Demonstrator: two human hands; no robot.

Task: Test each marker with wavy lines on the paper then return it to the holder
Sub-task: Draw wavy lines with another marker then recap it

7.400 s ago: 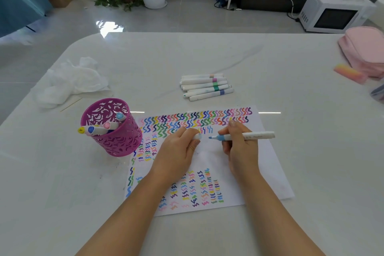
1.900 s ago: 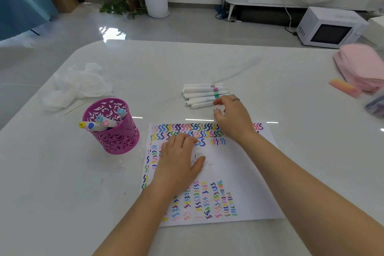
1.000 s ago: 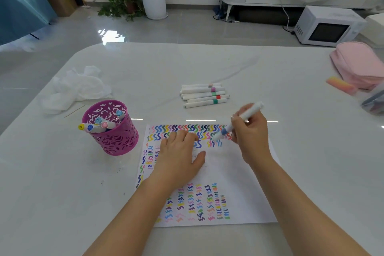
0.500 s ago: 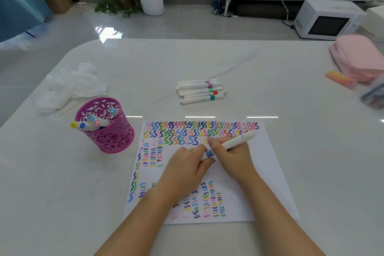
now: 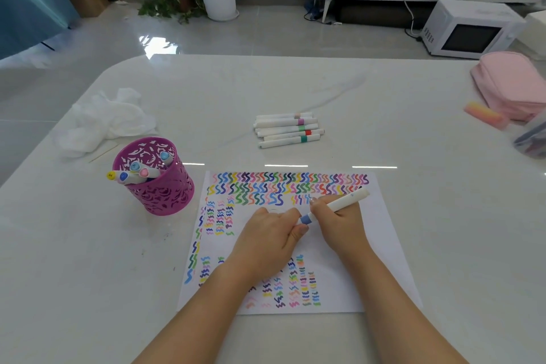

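Right hand [image 5: 339, 224] grips a slim white plastic marker [image 5: 344, 203]; left hand [image 5: 270, 235] fingers pinch its blue cap [image 5: 305, 219]. Probably light, rigid, smooth; best held mid-barrel

Holder [image 5: 153, 183] left of paper [image 5: 381, 233]; loose markers [image 5: 288, 130] behind paper; all on table [image 5: 443, 216].

Two bare forearms reach in from below, hands meeting. The left hand [image 5: 270, 235] pinches the blue end of a marker [image 5: 346, 202]; the right hand [image 5: 339, 224] grips its barrel.
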